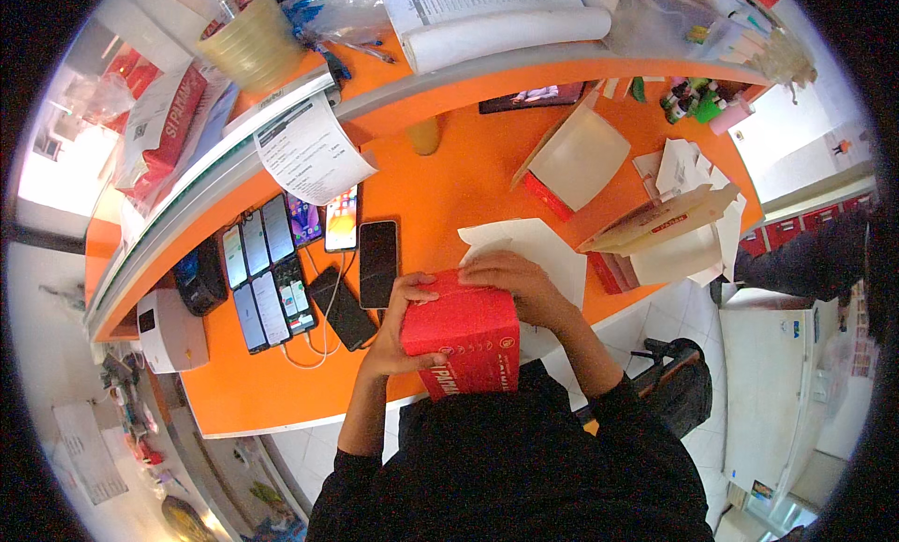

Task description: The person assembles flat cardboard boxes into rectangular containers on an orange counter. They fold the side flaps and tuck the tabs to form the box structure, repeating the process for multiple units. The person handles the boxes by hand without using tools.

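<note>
A red cardboard box [459,322] with white print is held close to my body, over the table's near edge. My left hand [393,327] grips its left side, thumb across the front and fingers at the upper left edge. My right hand [515,282] is closed over the far right edge, fingertips pressing on the top. What lies under the box is hidden. Just beyond my right hand, a white cardboard sheet [552,252] lies on the orange table [281,392].
Several phones [253,247] with cables lie at the left, by a white device [171,331]. A printed receipt [309,153] hangs off the raised shelf edge. At the right are an open box [585,158] and unfolded cartons [665,228]. A black chair [674,388] stands at lower right.
</note>
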Demonstrator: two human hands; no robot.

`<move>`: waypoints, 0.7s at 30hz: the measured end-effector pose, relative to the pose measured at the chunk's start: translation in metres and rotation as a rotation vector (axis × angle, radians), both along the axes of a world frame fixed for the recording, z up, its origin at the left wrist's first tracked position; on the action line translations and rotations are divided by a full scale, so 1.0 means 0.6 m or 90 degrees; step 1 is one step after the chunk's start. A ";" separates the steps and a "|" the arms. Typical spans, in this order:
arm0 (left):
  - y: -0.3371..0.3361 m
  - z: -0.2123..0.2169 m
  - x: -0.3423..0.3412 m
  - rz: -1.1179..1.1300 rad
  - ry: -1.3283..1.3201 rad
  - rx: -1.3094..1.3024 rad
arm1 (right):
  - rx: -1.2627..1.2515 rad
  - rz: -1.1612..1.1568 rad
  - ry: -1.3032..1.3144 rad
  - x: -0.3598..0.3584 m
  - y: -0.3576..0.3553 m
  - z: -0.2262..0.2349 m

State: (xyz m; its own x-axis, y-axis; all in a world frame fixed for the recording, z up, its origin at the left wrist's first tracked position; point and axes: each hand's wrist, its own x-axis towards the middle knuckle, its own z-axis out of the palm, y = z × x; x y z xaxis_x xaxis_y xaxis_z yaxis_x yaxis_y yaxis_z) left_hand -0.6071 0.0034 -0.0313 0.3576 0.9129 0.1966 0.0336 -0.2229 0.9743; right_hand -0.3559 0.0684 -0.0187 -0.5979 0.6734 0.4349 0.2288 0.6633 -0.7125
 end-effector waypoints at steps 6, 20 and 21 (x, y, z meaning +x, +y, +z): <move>0.001 0.013 0.002 -0.008 0.040 0.001 | -0.014 0.031 -0.011 0.003 0.003 -0.006; 0.018 0.040 -0.004 -0.081 0.102 0.041 | 0.028 0.026 -0.062 0.005 -0.005 0.007; 0.017 0.039 -0.006 -0.079 0.101 0.040 | 0.030 0.025 -0.060 0.005 -0.007 0.008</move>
